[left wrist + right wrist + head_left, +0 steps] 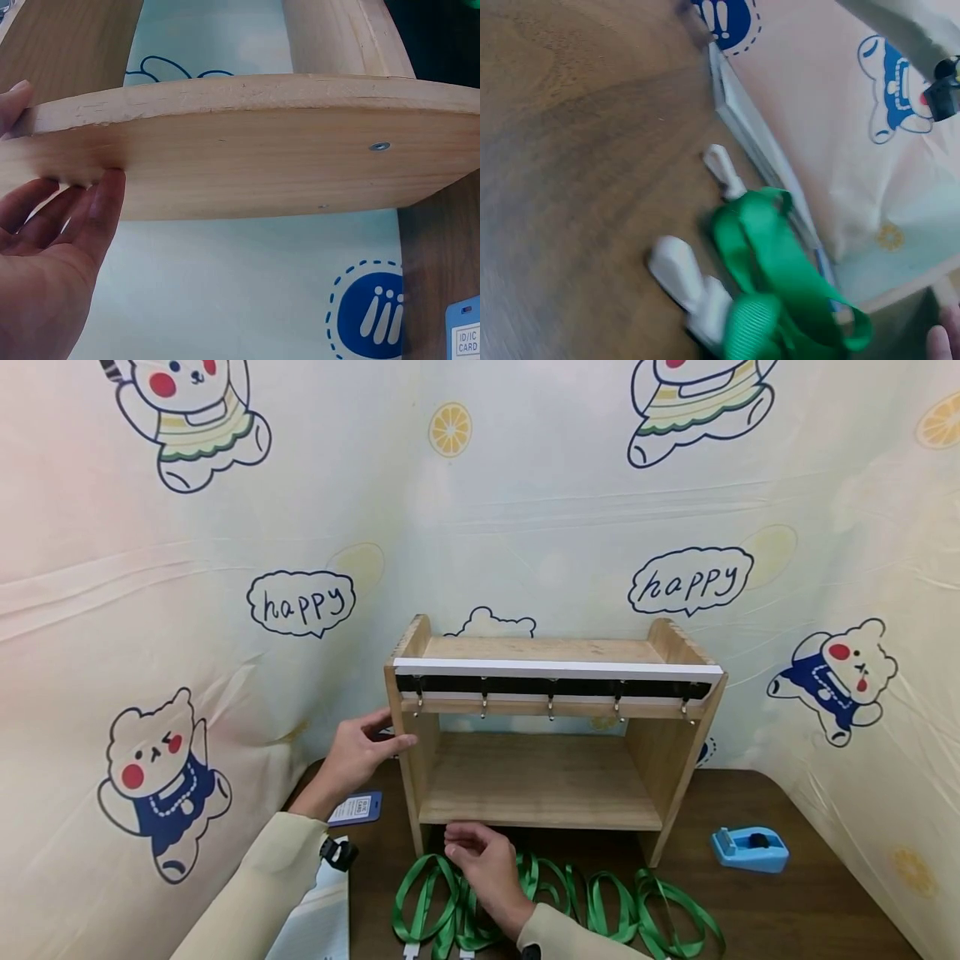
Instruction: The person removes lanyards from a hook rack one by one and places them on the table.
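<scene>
A small two-tier wooden shelf (540, 777) stands on the dark table, with a row of several metal hooks (551, 706) along its upper front. My left hand (360, 750) grips its left side panel: in the left wrist view the thumb lies at the panel's edge and the fingers (105, 210) touch its outer face. Just under the lower board's front edge, my right hand (483, 864) hovers with loosely bent fingers and nothing visible in it. Green lanyards (423, 902) lie looped below and beside it; white clips (679, 270) show on them in the right wrist view.
A blue ID card holder (356, 808) lies left of the shelf, with a pale flat booklet or sheet (311, 914) nearer the front. To the right sits a blue tape dispenser (750, 848). Printed cloth (510, 527) hangs behind and around the table.
</scene>
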The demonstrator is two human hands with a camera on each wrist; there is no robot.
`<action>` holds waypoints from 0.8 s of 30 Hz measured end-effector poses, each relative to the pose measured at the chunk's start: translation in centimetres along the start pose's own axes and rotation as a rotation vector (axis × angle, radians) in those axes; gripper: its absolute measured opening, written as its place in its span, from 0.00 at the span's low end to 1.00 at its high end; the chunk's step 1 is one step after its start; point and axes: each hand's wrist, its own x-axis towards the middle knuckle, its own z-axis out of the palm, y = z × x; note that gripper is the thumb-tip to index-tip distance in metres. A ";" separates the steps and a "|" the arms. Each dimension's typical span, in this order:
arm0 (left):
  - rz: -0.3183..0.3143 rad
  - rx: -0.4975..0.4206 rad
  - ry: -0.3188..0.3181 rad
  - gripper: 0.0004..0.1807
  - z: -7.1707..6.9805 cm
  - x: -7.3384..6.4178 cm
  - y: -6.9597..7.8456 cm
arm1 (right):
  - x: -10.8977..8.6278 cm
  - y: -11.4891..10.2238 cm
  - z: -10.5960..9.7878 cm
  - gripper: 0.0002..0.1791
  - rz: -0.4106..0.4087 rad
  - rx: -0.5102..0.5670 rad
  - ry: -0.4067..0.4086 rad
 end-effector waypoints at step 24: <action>-0.017 0.013 -0.001 0.39 -0.1 -0.1 0.2 | -1.3 -7.9 -5.5 0.19 -0.074 -0.026 -0.356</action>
